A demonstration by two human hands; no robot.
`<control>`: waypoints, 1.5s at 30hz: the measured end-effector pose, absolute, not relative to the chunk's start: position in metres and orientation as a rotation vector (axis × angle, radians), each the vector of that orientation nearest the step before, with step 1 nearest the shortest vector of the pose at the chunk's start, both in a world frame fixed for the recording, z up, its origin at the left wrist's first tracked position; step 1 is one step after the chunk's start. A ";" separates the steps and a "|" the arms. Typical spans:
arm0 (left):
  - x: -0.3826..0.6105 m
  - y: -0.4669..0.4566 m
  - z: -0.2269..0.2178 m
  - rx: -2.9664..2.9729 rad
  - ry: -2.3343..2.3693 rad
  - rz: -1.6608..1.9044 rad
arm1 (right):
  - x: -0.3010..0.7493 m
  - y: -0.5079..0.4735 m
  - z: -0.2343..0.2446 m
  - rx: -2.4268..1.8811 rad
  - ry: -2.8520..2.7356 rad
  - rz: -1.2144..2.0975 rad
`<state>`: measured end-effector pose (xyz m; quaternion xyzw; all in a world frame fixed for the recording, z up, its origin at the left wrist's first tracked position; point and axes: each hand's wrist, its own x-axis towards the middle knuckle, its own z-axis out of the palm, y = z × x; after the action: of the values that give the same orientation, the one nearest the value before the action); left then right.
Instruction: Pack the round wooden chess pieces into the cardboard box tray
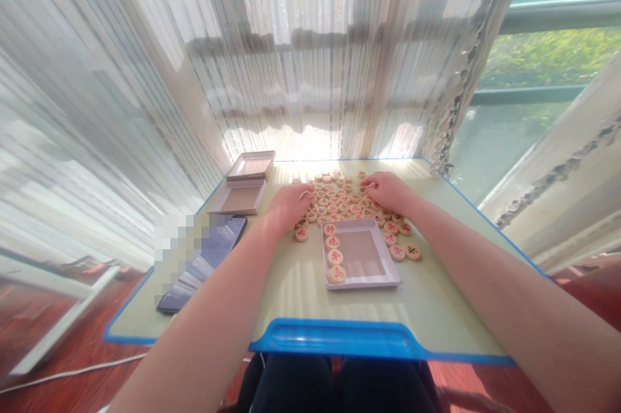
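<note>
A heap of round wooden chess pieces (339,199) with red and black characters lies on the pale green table (291,296). My left hand (291,204) rests palm down at the heap's left edge, fingers curled onto the pieces. My right hand (388,191) lies on the heap's right side, fingers bent over the pieces. Just in front of the heap sits a shallow white tray (369,256). Several pieces (334,251) stand in a column along its left wall.
Two more white box parts (239,198) (251,166) lie at the table's far left. A dark phone (208,257) rests near the left edge. A blue rim (334,338) runs along the table's front. Sheer curtains hang behind, with a window at right.
</note>
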<state>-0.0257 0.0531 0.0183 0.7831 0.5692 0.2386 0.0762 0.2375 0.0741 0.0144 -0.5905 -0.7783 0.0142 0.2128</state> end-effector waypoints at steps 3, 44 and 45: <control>-0.024 0.050 0.021 2.373 1.657 0.788 | 0.235 0.071 0.019 -1.591 -2.126 0.066; -0.021 0.050 0.035 2.437 1.833 0.372 | 0.186 0.095 0.018 -1.379 -2.369 0.056; -0.020 0.050 0.036 2.437 1.857 0.353 | 0.186 0.094 0.016 -1.378 -2.374 0.067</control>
<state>-0.0204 0.0497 0.0359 0.7898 0.6020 0.1143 0.0286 0.1857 0.0940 0.0163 -0.4922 -0.8477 0.0240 0.1967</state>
